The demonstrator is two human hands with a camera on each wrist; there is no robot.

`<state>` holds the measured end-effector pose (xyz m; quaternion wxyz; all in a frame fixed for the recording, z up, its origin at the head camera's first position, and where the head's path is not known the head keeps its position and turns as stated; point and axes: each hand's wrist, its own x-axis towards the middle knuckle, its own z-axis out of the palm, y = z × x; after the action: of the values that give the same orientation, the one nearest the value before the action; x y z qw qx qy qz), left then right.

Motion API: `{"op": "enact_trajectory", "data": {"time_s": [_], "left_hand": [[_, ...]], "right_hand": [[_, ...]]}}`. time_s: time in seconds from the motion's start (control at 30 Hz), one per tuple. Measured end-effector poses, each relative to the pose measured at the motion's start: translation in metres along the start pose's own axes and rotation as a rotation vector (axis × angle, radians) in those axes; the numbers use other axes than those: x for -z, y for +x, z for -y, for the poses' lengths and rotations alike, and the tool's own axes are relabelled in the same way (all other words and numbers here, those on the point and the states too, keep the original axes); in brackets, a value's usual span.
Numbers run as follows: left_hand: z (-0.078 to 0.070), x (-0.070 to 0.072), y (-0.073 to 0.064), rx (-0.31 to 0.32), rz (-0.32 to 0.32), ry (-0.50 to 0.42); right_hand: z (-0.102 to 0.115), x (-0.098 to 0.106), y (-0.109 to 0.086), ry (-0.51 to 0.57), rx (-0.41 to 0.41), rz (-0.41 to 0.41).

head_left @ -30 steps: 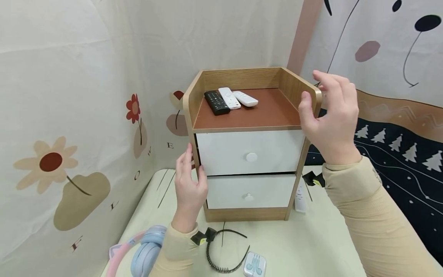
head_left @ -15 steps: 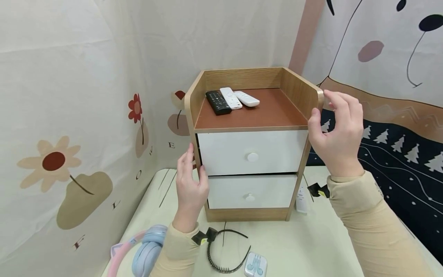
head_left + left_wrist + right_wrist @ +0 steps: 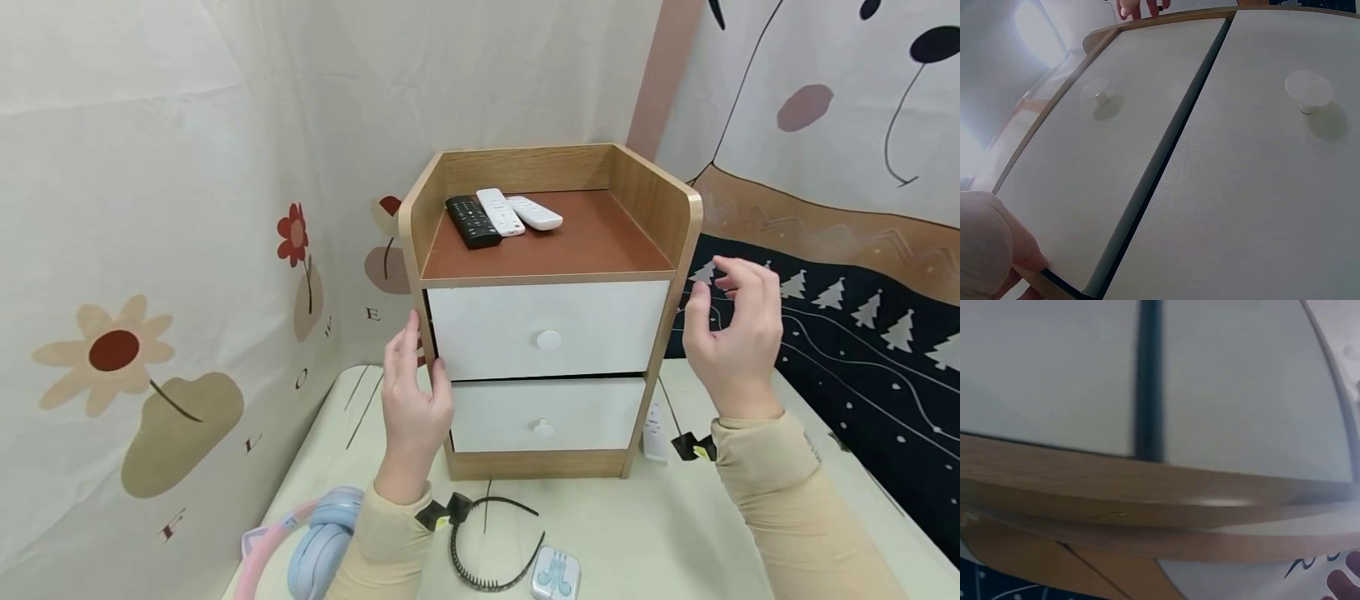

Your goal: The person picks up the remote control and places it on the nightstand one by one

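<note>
A small wooden cabinet [image 3: 536, 464] with a white upper drawer [image 3: 480, 325] and a white lower drawer [image 3: 495, 421] stands upright in the head view, both drawers pushed in. My left hand [image 3: 412, 408] rests along the cabinet's left side, fingers straight up and thumb at the front edge; the left wrist view shows this thumb [image 3: 1022, 247] low at the left. My right hand [image 3: 738, 342] is raised beside the right side panel, fingers loosely bent and holding nothing. On the brown top shelf [image 3: 600, 246] lie a black remote [image 3: 471, 222] and two white remotes [image 3: 501, 212].
In front lie a black coiled headband [image 3: 487, 583] and an earphone case [image 3: 556, 572]. Blue and pink headphones [image 3: 322, 546] sit at the front left. Another white remote [image 3: 654, 437] lies right of the cabinet. Printed curtains [image 3: 187, 208] hang behind and at both sides.
My right hand has moved down along the cabinet's right side, from the top corner to beside the upper drawer, and slightly outward. My left hand has stayed in place.
</note>
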<state>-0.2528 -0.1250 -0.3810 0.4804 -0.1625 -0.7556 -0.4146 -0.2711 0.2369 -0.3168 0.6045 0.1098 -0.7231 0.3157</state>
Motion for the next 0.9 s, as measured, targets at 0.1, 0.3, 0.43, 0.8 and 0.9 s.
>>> {"op": "enact_trajectory", "data": {"time_s": [0.1,0.3,0.43,0.8,0.9], "left_hand": [[0.001,0.000,0.000,-0.005,-0.006,-0.001],[0.001,0.000,0.001,-0.019,-0.014,-0.002],[0.000,0.000,0.000,-0.020,-0.016,0.001],[-0.002,0.000,0.001,-0.003,0.002,-0.009],[-0.001,0.000,0.001,-0.004,-0.003,-0.006]], "right_hand": [[-0.010,0.000,-0.013,-0.010,-0.017,0.039],[-0.034,-0.004,-0.043,-0.034,-0.076,0.123],[-0.050,-0.007,-0.068,-0.061,-0.123,0.191],[-0.074,-0.012,-0.132,-0.077,-0.259,0.294],[-0.077,-0.013,-0.145,-0.083,-0.287,0.323]]}}
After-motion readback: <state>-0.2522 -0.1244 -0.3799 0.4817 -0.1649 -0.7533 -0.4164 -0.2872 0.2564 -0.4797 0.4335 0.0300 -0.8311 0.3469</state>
